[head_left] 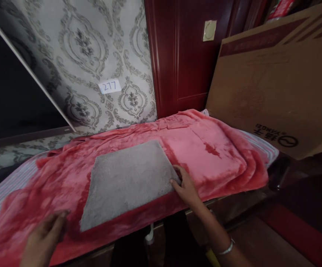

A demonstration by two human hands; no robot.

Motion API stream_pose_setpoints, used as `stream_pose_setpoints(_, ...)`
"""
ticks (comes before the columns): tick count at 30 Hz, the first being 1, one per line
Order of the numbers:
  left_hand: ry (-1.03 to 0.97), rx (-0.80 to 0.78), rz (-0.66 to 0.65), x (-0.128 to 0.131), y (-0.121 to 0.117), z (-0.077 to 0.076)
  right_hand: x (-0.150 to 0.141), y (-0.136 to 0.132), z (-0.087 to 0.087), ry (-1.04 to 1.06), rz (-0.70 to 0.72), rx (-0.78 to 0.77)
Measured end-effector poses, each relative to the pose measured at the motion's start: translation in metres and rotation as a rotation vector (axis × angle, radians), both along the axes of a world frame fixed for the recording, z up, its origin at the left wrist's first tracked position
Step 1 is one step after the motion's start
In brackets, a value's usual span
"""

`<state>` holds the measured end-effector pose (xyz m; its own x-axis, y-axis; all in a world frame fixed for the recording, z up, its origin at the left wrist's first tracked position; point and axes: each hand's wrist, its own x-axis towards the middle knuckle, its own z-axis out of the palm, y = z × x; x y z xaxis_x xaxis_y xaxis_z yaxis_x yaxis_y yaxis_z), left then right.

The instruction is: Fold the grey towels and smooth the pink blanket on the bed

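Note:
A grey, fuzzy cloth [127, 181] lies spread flat in a four-sided shape on a pink plush blanket [213, 152]. At the cloth's near right corner, my right hand [188, 187] has that corner between thumb and fingers. My left hand [45, 235], slightly blurred, hovers over the blanket at the lower left. It is apart from the cloth's near left corner, with its fingers extended and nothing visible in them.
Behind the blanket stands a patterned wall [83, 48] with a paper label reading 277 [110, 86]. A dark screen [13, 81] is at left. A large cardboard box [275, 85] leans at right, beside a dark red panel [186, 63]. Striped fabric [19, 181] shows under the blanket.

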<state>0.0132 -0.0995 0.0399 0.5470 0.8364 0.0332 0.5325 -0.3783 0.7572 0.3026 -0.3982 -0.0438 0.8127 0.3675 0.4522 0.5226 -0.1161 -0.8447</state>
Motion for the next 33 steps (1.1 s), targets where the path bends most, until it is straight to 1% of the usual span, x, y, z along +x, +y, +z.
stream_pose_setpoints(1,-0.025,0.093,0.020,0.009,0.000,0.006,0.000,0.002,0.004,-0.064,-0.029,-0.042)
stream_pose_setpoints(2,-0.042,0.173,0.011,0.022,-0.001,0.011,0.001,0.005,0.010,-0.128,-0.059,-0.093)
stream_pose_setpoints(4,-0.039,0.266,-0.133,0.058,-0.006,0.019,0.001,0.014,0.024,-0.239,-0.094,-0.195)
stream_pose_setpoints(6,0.008,0.375,-0.317,0.101,-0.012,0.021,0.001,0.027,0.039,-0.315,-0.073,-0.289)
stream_pose_setpoints(8,0.089,0.507,-0.461,0.137,-0.018,0.017,-0.001,0.040,0.050,-0.364,-0.001,-0.407)
stream_pose_setpoints(9,0.155,0.572,-0.491,0.151,-0.020,0.013,-0.003,0.045,0.053,-0.377,0.054,-0.475)
stream_pose_setpoints(11,0.326,0.654,-0.501,0.167,-0.022,0.002,-0.007,0.051,0.053,-0.371,0.170,-0.608)
stream_pose_setpoints(13,0.476,0.683,-0.486,0.170,-0.021,-0.011,-0.011,0.052,0.047,-0.344,0.254,-0.702)
stream_pose_setpoints(14,0.521,0.690,-0.483,0.169,-0.021,-0.017,-0.013,0.051,0.044,-0.330,0.268,-0.728)
stream_pose_setpoints(16,0.550,0.715,-0.485,0.166,-0.019,-0.025,-0.015,0.049,0.039,-0.316,0.265,-0.746)
stream_pose_setpoints(18,0.548,0.738,-0.494,0.163,-0.017,-0.028,-0.015,0.049,0.036,-0.317,0.253,-0.744)
stream_pose_setpoints(23,0.563,0.742,-0.497,0.164,-0.019,-0.025,-0.015,0.049,0.036,-0.363,0.219,-0.717)
stream_pose_setpoints(29,0.562,0.702,-0.519,0.168,-0.020,-0.020,-0.017,0.046,0.031,-0.443,0.173,-0.713)
stream_pose_setpoints(31,0.560,0.661,-0.550,0.163,-0.018,-0.018,-0.019,0.041,0.028,-0.481,0.175,-0.714)
stream_pose_setpoints(33,0.537,0.631,-0.615,0.149,-0.016,-0.016,-0.020,0.033,0.024,-0.531,0.205,-0.713)
